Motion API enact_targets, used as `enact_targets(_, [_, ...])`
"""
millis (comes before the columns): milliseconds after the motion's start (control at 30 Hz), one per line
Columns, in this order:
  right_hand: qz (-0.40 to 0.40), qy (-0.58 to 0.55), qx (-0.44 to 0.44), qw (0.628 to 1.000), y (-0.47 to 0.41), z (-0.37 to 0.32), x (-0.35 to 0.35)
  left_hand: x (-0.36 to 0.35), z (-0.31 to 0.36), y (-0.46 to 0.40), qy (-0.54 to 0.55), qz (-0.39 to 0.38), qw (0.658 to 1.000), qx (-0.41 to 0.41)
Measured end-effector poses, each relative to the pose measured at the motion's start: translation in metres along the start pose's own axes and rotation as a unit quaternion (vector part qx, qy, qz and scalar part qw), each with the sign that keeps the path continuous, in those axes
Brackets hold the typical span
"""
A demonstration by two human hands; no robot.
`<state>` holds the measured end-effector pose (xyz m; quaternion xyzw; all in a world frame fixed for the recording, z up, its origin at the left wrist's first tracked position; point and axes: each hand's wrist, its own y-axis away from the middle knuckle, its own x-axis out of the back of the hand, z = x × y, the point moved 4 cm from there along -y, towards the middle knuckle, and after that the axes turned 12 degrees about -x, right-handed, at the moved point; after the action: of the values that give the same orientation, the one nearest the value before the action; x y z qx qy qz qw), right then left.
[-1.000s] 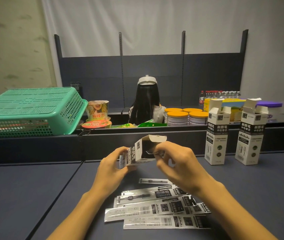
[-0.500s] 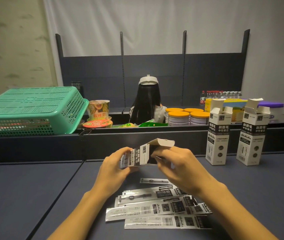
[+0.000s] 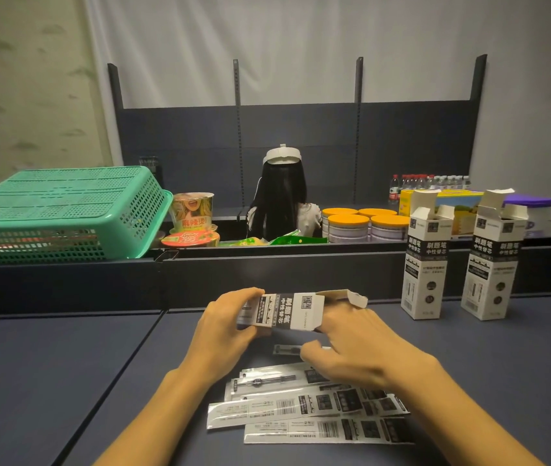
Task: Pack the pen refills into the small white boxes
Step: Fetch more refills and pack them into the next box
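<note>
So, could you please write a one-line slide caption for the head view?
Left hand grips a small white box sideways, flap open, while the right hand hovers over packaged pen refills.

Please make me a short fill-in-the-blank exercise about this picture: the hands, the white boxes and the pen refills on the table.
1. The left hand grips the small white box, which lies on its ____ with the flap open to the right.
2. ____ other white boxes stand upright at the right, flaps open.
3. The right hand hovers over the pen refills and holds ____.
4. The basket at the far left is ____ in colour.

Missing words: side; Two; nothing; green
</note>
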<state>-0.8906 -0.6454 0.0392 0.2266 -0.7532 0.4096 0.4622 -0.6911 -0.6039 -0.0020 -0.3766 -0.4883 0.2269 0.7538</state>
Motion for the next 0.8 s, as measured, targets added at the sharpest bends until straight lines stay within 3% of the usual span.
enact_targets(167, [-0.010, -0.042, -0.022, 0.999, 0.001, 0.001, -0.001, 0.002, 0.001, -0.001, -0.004, 0.004, 1.000, -0.010])
enact_targets(433, [0.044, -0.036, -0.011, 0.998, 0.001, 0.004, -0.003, 0.004, -0.003, -0.002, 0.013, 0.017, 1.000, 0.002])
enact_targets(633, [0.124, -0.080, 0.029, 0.989, 0.003, 0.005, 0.006, 0.006, -0.011, 0.000, 0.022, 0.031, 0.999, 0.038])
enact_targets(800, [0.255, -0.117, 0.053, 0.958, 0.005, 0.008, 0.026, 0.011, -0.013, -0.001, 0.034, 0.046, 0.997, 0.057])
